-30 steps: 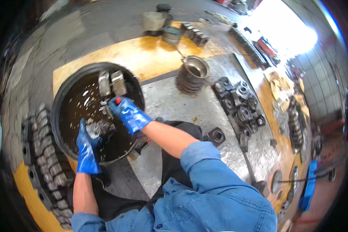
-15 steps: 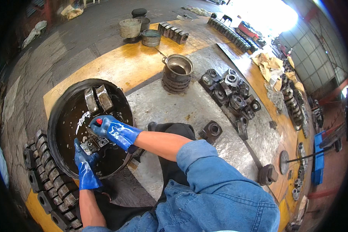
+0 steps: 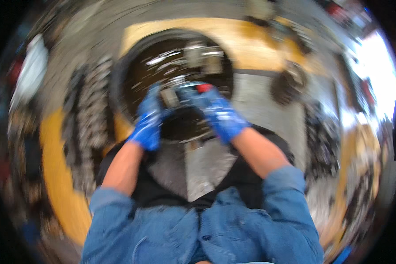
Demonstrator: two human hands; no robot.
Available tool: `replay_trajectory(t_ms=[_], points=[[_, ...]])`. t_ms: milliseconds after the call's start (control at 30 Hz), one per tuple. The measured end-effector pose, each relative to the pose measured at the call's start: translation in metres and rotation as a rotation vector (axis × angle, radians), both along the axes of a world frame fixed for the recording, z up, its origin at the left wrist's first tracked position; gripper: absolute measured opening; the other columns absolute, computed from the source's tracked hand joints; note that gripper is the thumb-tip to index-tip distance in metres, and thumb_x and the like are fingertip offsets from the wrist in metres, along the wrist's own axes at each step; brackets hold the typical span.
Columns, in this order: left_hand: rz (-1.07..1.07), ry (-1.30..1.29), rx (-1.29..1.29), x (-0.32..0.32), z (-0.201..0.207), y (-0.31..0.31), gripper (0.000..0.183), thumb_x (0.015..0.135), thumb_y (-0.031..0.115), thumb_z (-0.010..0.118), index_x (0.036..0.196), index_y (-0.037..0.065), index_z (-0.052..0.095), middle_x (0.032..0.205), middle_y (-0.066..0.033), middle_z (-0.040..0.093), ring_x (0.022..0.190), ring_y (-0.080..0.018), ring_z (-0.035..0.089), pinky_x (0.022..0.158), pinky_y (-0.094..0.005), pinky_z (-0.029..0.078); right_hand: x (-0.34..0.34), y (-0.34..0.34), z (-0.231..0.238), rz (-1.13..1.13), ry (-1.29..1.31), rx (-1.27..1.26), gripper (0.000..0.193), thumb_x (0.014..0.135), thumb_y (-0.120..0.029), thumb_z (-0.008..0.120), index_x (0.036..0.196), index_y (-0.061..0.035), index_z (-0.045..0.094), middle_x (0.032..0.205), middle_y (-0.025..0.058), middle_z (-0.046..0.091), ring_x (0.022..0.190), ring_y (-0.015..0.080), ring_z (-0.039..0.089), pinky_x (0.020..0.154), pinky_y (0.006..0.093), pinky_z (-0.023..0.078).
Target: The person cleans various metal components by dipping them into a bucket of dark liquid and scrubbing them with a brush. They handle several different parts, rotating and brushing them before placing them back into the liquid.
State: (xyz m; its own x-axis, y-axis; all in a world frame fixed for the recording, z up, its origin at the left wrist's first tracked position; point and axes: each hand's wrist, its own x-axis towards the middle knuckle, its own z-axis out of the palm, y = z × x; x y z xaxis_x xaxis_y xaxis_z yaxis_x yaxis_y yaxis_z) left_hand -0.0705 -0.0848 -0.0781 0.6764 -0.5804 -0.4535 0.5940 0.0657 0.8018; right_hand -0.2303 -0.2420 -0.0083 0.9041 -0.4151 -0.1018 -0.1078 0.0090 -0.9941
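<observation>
Blur softens the whole view. A black round tub [image 3: 119,86] of dark liquid stands in front of me, and both my blue-gloved hands are over its near half. Closed around the side of a grey metal block [image 3: 169,97] is my left hand [image 3: 149,121]. My right hand [image 3: 218,112] grips a tool with a red handle end [image 3: 203,88], held against or close beside the block; its working end is hidden. Farther back in the tub rest two metal pieces [image 3: 195,55], side by side, partly above the liquid.
Rows of metal blocks [image 3: 97,105] line the floor left of the tub. To the right stands a round metal pot [image 3: 290,81] on a metal plate [image 3: 268,105], with a cluster of dark metal parts [image 3: 322,138] beyond. A yellow board [image 3: 237,35] lies behind the tub.
My view has swung left, bringing the tub to the middle. The metal block has come up between my hands, which both keep their grip.
</observation>
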Motion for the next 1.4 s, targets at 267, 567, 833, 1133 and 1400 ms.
replay_trajectory(t_ms=[267,567,833,1133,1400], points=[[-0.352,-1.195,0.775,0.015,-0.018,0.029,0.121,0.063,0.029,0.101,0.165,0.011,0.038,0.146,-0.0237,0.064,0.131,-0.0411,0.066,0.114,-0.0435,0.052,0.04,-0.019,-0.05,-0.144,0.156,-0.1,0.028,0.107,-0.022,0.068,0.128,-0.0067,0.077,0.108,0.0051,0.079,0.085,0.0134,0.073,0.077,0.0301,0.059],[-0.383,-1.141,0.767,0.012,0.0,0.017,0.116,0.061,0.02,0.098,0.162,0.006,0.041,0.151,-0.0246,0.06,0.134,-0.0417,0.063,0.113,-0.0459,0.052,0.038,-0.045,-0.069,-0.217,0.16,-0.084,0.032,0.105,-0.026,0.072,0.127,-0.0042,0.077,0.104,0.0046,0.079,0.082,0.0133,0.072,0.074,0.0292,0.059],[-0.392,-1.126,0.812,0.024,-0.016,0.022,0.12,0.06,0.035,0.101,0.16,0.007,0.043,0.141,-0.0265,0.066,0.128,-0.0411,0.067,0.11,-0.045,0.054,0.046,-0.029,-0.067,-0.145,0.244,-0.126,0.028,0.1,-0.025,0.074,0.12,-0.007,0.08,0.102,0.0045,0.081,0.089,0.0131,0.073,0.083,0.0302,0.059],[-0.459,-1.017,0.957,0.019,0.004,0.017,0.116,0.063,0.032,0.099,0.162,0.01,0.042,0.148,-0.0217,0.064,0.133,-0.0381,0.065,0.114,-0.044,0.051,0.053,-0.041,-0.077,-0.264,0.231,-0.096,0.037,0.101,-0.038,0.076,0.124,-0.0092,0.079,0.1,0.0043,0.08,0.081,0.0154,0.075,0.071,0.0311,0.059],[-0.384,-1.114,0.814,0.033,-0.034,0.037,0.115,0.06,0.033,0.097,0.159,0.008,0.045,0.142,-0.0212,0.068,0.128,-0.0384,0.068,0.109,-0.0426,0.055,0.038,-0.027,-0.064,-0.054,0.305,-0.262,0.027,0.1,-0.028,0.075,0.115,-0.0076,0.081,0.097,0.0039,0.08,0.083,0.0127,0.073,0.079,0.0307,0.06]])
